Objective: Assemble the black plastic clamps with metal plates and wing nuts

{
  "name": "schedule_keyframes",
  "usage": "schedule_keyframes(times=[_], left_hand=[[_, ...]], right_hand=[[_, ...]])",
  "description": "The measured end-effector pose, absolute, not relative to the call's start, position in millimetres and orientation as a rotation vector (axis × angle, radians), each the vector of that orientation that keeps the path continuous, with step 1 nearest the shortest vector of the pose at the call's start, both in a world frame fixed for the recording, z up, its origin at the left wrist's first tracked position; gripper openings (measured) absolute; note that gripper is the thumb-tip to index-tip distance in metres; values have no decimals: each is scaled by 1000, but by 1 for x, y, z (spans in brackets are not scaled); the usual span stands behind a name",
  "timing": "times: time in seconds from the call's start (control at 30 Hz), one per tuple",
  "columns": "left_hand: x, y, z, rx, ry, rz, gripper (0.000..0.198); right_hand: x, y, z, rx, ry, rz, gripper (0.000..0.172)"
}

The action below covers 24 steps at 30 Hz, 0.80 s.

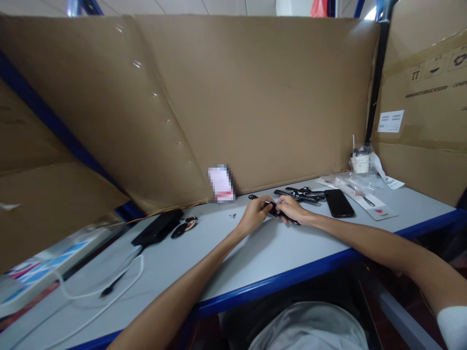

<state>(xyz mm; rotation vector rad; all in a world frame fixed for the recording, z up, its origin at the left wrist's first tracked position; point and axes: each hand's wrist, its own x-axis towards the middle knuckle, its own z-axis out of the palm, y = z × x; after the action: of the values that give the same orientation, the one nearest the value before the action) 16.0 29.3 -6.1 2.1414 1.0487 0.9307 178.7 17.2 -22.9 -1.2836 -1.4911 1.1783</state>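
Note:
Both hands are closed around a black spokeshave [295, 221] held just above the grey tabletop. My left hand [254, 213] grips it near its middle, and one black handle end pokes out beyond the fingers. My right hand [291, 208] pinches the middle from the other side, with the second handle running out below it. Fingers hide most of the tool's centre. Just behind the right hand lie several more black spokeshaves [301, 195] in a loose cluster. Some small metal pieces [232, 216], too small to name, rest left of the left hand.
A black phone [339, 203] lies right of the hands, beside clear plastic packaging [359, 192] and a cup [361, 163]. A blurred-out upright phone-like object [221, 183] leans on the cardboard wall [255, 97]. Leftward are a black box [157, 228], keys [184, 227] and white cables [140, 272].

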Motion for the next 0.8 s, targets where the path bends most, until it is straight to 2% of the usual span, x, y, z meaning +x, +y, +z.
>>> schedule_keyframes(times=[0.43, 0.5, 0.63, 0.8], left_hand=[[13, 25, -4, 2234, 1303, 904, 12], [11, 25, -3, 2241, 1349, 936, 18], [13, 24, -5, 1964, 1340, 878, 46], [21, 27, -12, 1674, 1006, 824, 38]], right_hand=[[179, 16, -23, -1271, -1438, 1213, 13], [179, 16, -21, -1262, -1428, 1244, 12], [179, 13, -18, -1231, -1404, 1311, 11], [180, 11, -16, -1175, -1403, 1388, 11]])
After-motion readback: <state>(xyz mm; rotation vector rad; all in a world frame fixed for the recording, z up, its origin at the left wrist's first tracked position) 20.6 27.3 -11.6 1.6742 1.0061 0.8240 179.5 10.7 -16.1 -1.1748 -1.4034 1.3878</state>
